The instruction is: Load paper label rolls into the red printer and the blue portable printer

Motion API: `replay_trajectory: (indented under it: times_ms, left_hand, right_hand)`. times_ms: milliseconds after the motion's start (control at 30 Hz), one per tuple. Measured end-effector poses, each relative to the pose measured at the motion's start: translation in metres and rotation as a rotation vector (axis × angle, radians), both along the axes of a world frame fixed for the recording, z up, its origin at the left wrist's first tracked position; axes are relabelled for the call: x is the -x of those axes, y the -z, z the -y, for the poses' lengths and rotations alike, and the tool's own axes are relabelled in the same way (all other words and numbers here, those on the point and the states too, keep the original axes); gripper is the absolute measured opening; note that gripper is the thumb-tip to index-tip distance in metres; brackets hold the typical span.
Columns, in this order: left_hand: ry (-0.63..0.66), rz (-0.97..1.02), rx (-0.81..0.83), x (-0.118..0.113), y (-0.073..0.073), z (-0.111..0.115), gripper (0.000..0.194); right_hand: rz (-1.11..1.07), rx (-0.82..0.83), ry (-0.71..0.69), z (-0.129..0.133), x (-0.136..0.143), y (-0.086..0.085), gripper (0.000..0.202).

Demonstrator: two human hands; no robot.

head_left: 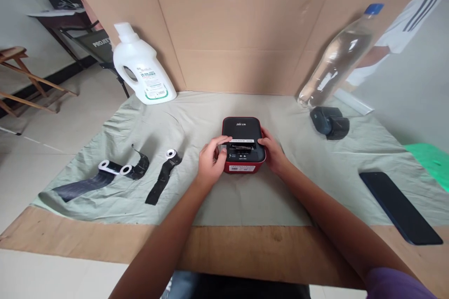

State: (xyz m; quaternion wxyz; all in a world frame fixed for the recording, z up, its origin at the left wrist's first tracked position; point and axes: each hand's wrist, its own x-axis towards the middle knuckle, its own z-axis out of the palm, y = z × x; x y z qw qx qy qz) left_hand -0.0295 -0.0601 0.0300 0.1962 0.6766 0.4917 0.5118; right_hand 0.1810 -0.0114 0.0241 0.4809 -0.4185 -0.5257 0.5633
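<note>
Far left of the box, on the floor, a wooden stool point(14, 53), then a dark chair point(93, 44). White jug point(140, 70) behind and left of the box, green-edged label facing front. Three black rolls with white cores left of the box, all partly unwound: left roll point(84, 184) farthest out, strip trailing toward the left; middle roll point(140, 166) just beside it, strip curling up; right roll point(163, 180) nearest the box, strip running toward the table edge

Left hand point(212, 159) at the box's left side, half open, fingers bent, fingertips on the top near the slot, not closed round anything. Box point(242, 126), black top, red sides, sits flat mid-cloth point(259, 201), pale strip across the top by the slot. Cardboard point(238, 56) upright behind the box. Right hand point(275, 153) against the box's right side, half open, thumb on the top edge, not wrapped round it

Clear bottle point(340, 56), blue cap, behind and right of the box. Dark lump point(328, 122) right of the box, detail blurred. Phone point(400, 208) front right of the box, dark face up. White sleeve point(417, 23) of another person beyond, behind right
</note>
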Motion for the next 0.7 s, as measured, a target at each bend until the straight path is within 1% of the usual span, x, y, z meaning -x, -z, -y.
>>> replay_trajectory:
  times_ms: [100,167,233,300,333,400,433,500,533,567,600,633,667,700]
  left_hand:
    - [-0.008,0.12,0.125,0.0,0.005,0.005,0.052]
    - [0.024,0.2,0.244,-0.001,0.008,0.007,0.053]
    - [0.09,0.251,0.353,-0.004,0.007,0.006,0.049]
    - [0.106,0.284,0.415,-0.005,-0.001,0.005,0.051]
    - [0.086,0.298,0.42,-0.003,-0.01,0.004,0.053]
    - [0.039,0.305,0.387,0.009,-0.035,0.001,0.058]
    - [0.018,0.3,0.357,0.02,-0.05,0.0,0.06]
    - [-0.01,0.299,0.305,0.049,-0.08,-0.008,0.062]
    - [-0.031,0.326,0.289,0.067,-0.093,-0.014,0.063]
    - [-0.049,0.378,0.28,0.086,-0.102,-0.022,0.065]
    - [-0.062,0.452,0.278,0.106,-0.108,-0.032,0.068]
    - [-0.076,0.549,0.278,0.126,-0.111,-0.043,0.072]
    - [-0.083,0.649,0.289,0.146,-0.11,-0.055,0.075]
    - [-0.098,0.741,0.298,0.165,-0.105,-0.067,0.077]
  right_hand:
    - [-0.028,-0.07,0.034,0.018,-0.005,0.007,0.064]
    - [0.012,-0.131,0.013,0.035,-0.011,0.013,0.067]
    - [0.173,-0.212,-0.005,0.047,-0.016,0.017,0.076]
    - [0.348,-0.298,0.032,0.05,-0.013,0.016,0.083]
    - [0.41,-0.331,0.049,0.048,-0.008,0.012,0.082]
    - [0.457,-0.402,0.051,0.035,0.011,-0.002,0.075]
    - [0.454,-0.445,0.033,0.026,0.025,-0.012,0.071]
    - [0.427,-0.542,0.0,0.004,0.06,-0.034,0.067]
    - [0.413,-0.582,-0.008,-0.008,0.08,-0.045,0.067]
    - [0.401,-0.613,-0.016,-0.02,0.101,-0.054,0.069]
    - [0.389,-0.639,-0.033,-0.033,0.123,-0.062,0.073]
    - [0.381,-0.668,-0.06,-0.045,0.146,-0.067,0.077]
    - [0.379,-0.699,-0.088,-0.057,0.169,-0.07,0.081]
    - [0.386,-0.725,-0.11,-0.068,0.192,-0.07,0.084]
